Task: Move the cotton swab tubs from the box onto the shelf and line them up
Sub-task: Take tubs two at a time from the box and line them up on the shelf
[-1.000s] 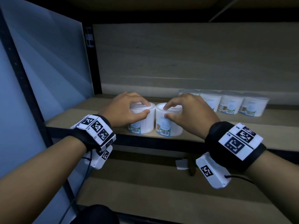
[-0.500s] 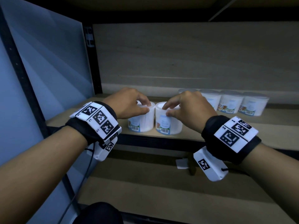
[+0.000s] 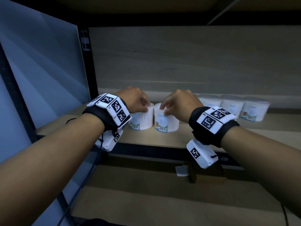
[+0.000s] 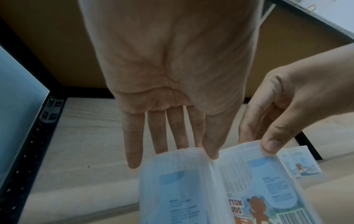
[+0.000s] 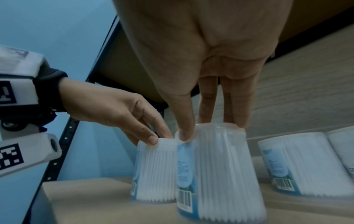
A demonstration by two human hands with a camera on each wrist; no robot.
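Head view: 2 cotton swab tubs stand upright and touching near the front edge of the shelf (image 3: 162,139). The left hand (image 3: 135,101) holds the rim of the left tub (image 3: 143,120) between thumb and fingers. The right hand (image 3: 180,103) pinches the rim of the right tub (image 3: 164,121) the same way. 3 more tubs (image 3: 231,106) sit in a row farther back and to the right, well apart from the held pair. Both wrists carry black bands with white marker tiles.

Left wrist view: left hand (image 4: 172,75) seen from the palm, fingers (image 4: 132,144) reaching down nearly straight, tips at the lid edge of the left tub (image 4: 178,189), thumb tip at the seam between the 2 tubs. Right hand (image 4: 283,106) grips the neighbouring tub's top; label shows a cartoon bear.

Right wrist view: right hand (image 5: 201,53) with thumb and fingers clamped on the lid rim of the right tub (image 5: 216,174). Left hand (image 5: 118,112) pinches the left tub (image 5: 153,171) top. Both tubs rest on the shelf board, sides touching.
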